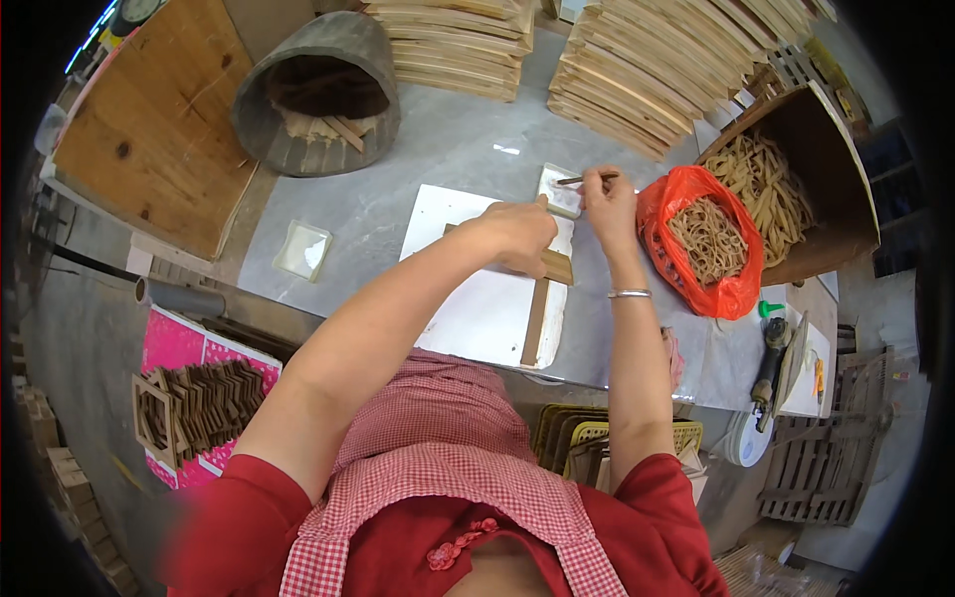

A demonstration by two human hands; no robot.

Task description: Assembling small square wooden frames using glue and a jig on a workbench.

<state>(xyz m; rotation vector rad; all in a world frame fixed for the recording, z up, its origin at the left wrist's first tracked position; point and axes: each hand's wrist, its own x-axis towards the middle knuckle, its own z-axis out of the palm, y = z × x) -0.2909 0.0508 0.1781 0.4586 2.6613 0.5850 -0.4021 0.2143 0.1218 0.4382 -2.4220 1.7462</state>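
Observation:
My left hand (519, 237) is closed on a flat wooden strip (557, 267) over the white board (468, 313). A second wooden strip (535, 323) lies along the board's right side and meets the first near its end. Between thumb and fingers, my right hand (609, 197) pinches a thin dark stick (570, 181). The stick's tip is over a small white dish (559, 199) just beyond the board, between my two hands. A red plastic bag (657, 214) filled with tan rubber bands (708, 239) stands just right of my right wrist.
A grey bucket (254, 109) holding wood scraps lies on its side at the back left. Stacked wooden strips (458, 45) line the back. A cardboard box (846, 199) of bands stands right. A clear square dish (302, 250) sits left; a dark-handled tool (771, 363) lies at right.

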